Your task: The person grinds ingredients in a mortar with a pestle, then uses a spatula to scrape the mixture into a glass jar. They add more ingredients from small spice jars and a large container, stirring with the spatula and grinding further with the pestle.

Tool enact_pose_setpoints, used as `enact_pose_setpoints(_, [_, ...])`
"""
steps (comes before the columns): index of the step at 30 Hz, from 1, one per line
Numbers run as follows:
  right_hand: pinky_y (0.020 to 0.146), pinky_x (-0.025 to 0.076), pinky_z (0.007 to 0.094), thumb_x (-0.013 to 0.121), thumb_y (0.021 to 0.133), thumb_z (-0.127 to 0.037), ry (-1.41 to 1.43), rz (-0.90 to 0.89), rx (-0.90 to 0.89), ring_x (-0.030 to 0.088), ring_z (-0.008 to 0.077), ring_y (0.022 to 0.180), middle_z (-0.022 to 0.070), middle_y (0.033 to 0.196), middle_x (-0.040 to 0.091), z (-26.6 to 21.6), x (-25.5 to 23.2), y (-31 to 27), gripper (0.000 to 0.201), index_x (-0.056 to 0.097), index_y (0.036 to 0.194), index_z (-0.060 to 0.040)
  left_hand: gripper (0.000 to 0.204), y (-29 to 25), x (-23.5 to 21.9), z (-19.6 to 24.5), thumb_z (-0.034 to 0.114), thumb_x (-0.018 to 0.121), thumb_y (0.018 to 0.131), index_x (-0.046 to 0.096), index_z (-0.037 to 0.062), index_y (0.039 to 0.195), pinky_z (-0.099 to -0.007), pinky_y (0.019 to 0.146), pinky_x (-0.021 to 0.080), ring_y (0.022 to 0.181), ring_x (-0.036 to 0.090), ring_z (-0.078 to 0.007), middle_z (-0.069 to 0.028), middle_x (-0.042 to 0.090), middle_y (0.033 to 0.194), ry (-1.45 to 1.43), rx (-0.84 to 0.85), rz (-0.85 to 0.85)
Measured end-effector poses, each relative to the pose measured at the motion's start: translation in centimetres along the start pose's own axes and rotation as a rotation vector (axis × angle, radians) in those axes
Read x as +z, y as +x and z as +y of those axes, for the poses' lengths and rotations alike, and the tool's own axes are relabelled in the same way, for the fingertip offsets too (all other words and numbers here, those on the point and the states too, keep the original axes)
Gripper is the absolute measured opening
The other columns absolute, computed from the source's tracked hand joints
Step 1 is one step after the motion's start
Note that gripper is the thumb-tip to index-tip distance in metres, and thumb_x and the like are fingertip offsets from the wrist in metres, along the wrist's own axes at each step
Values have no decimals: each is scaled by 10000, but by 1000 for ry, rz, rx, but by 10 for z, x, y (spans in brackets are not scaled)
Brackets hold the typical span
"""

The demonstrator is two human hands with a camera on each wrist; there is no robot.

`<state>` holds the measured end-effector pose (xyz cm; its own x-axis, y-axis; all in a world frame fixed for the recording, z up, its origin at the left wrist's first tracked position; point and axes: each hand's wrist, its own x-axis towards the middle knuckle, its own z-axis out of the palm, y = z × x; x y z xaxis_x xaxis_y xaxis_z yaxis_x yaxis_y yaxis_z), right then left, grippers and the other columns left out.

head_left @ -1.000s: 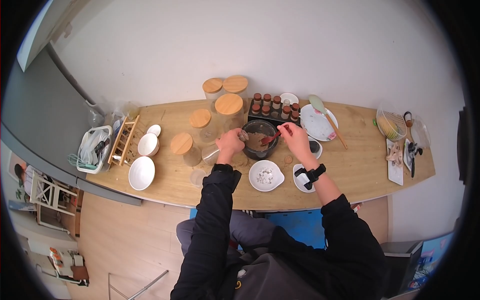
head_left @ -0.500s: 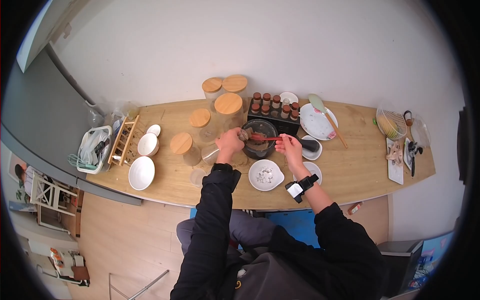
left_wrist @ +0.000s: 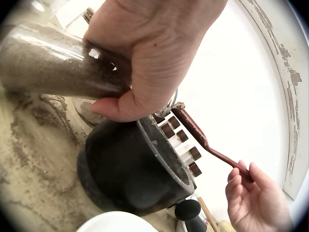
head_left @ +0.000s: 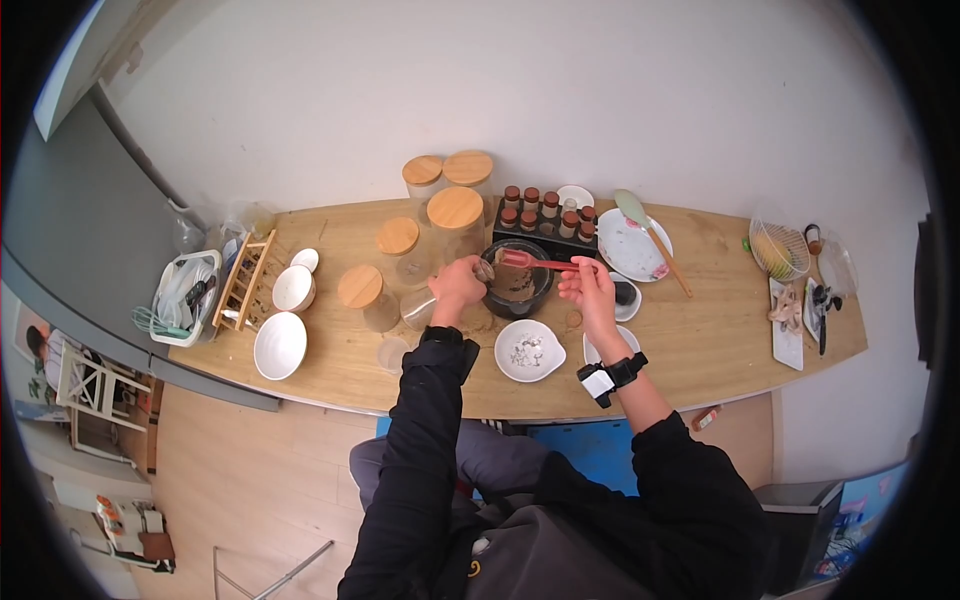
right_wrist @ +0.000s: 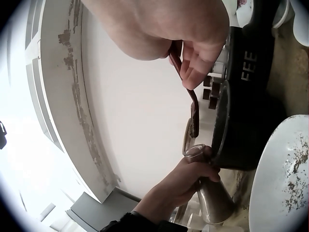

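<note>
White bowls (head_left: 280,345) stood at the left of the wooden table (head_left: 700,350), followed by glass jars with wooden lids (head_left: 455,207). The left hand (head_left: 458,283), in the same place as one second earlier, grasped the neck of a glass bottle (left_wrist: 53,63) containing brown powder. The bottle was tilted; its long axis ran from the base at lower left to the mouth at upper right in the head view, the mouth lying over the left rim of the black pot (left_wrist: 125,164). Brown powder (head_left: 515,285) also lay inside the pot.

The red spatula (head_left: 540,263) extended crosswise above the pot, blade to the left, just beside the bottle's mouth, and handle to the right; whether blade and glass touched could not be told. One second earlier the blade had been lower, in the pot's powder. Behind stood a black rack (head_left: 545,243) of brown-capped jars; the letters "FEE" could be read on it in the right wrist view, while the jar labels were too small to read. In front of the pot stood a white dish (head_left: 515,372) with pale crumbs. The right hand (head_left: 590,290) pinched the spatula's handle, slightly farther right than half a second earlier. Farther right lay a floral plate (head_left: 620,250).
</note>
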<state>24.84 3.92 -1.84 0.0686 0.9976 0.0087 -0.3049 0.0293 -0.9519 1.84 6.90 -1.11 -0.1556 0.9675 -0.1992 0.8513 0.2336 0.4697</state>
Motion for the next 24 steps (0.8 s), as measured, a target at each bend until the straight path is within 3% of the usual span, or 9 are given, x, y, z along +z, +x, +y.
enact_pose_setpoints(5, [619, 499, 232, 501, 972, -216, -228, -211, -185, 600, 104, 715, 74, 896, 620, 1, 16, -9, 236, 544, 1107, -27, 369, -2, -1, 3, 131, 608, 694, 647, 298, 1021, -511, 956, 328, 1099, 552, -257, -4, 660, 1044, -17, -12, 12])
enact_pose_setpoints(8, [606, 485, 226, 501, 969, -193, -429, -221, -331, 598, 92, 718, 60, 889, 628, -14, 23, -20, 215, 548, 1107, -36, 361, 0, -1, 1, 132, 614, 695, 649, 301, 1011, -509, 957, 329, 1099, 553, -256, -3, 661, 1039, 2, -7, -1])
enact_pose_setpoints(11, [584, 470, 223, 498, 966, -176, -439, -294, -331, 594, 88, 698, 48, 863, 636, -20, 26, -22, 195, 556, 1099, -45, 362, 1, 1, -1, 130, 618, 691, 649, 303, 1008, -507, 957, 329, 1096, 555, -254, 3, 661, 1034, -7, 8, 0])
enact_pose_setpoints(15, [568, 464, 237, 506, 959, -172, -424, -170, -325, 594, 102, 660, 42, 811, 639, -28, 17, -12, 184, 567, 1078, -45, 361, 1, 1, -1, 125, 619, 686, 649, 297, 1002, -504, 955, 333, 1092, 558, -248, 10, 661, 1033, -18, 4, 4])
enact_pose_setpoints(18, [569, 470, 272, 527, 945, -180, -662, -95, -357, 607, 142, 651, 74, 789, 639, -27, 9, -1, 188, 572, 1053, -32, 361, 1, 0, 0, 122, 615, 685, 648, 294, 1001, -502, 953, 337, 1093, 559, -245, 12, 661, 1036, -6, -3, 5])
enact_pose_setpoints(19, [579, 476, 303, 546, 933, -199, -756, -79, -460, 617, 186, 646, 105, 741, 632, -20, 6, 3, 199, 587, 1006, -18, 362, 2, 1, -1, 122, 614, 684, 647, 293, 1002, -502, 952, 338, 1095, 558, -245, 10, 661, 1038, -8, 1, -1])
enact_pose_setpoints(22, [584, 478, 323, 561, 925, -223, -906, -131, -409, 612, 221, 609, 119, 723, 635, -9, 2, 4, 216, 599, 974, -15, 365, 2, 1, -1, 123, 612, 685, 644, 290, 1008, -501, 951, 339, 1093, 561, -246, 4, 660, 1042, -12, 10, -4])
enact_pose_setpoints(24, [541, 466, 294, 564, 928, -249, -739, -99, -242, 596, 162, 559, 90, 726, 658, 4, 2, 2, 250, 615, 988, -12, 368, 2, 3, -2, 123, 611, 685, 642, 288, 1013, -501, 949, 341, 1089, 564, -249, 0, 661, 1042, -11, 10, -6])
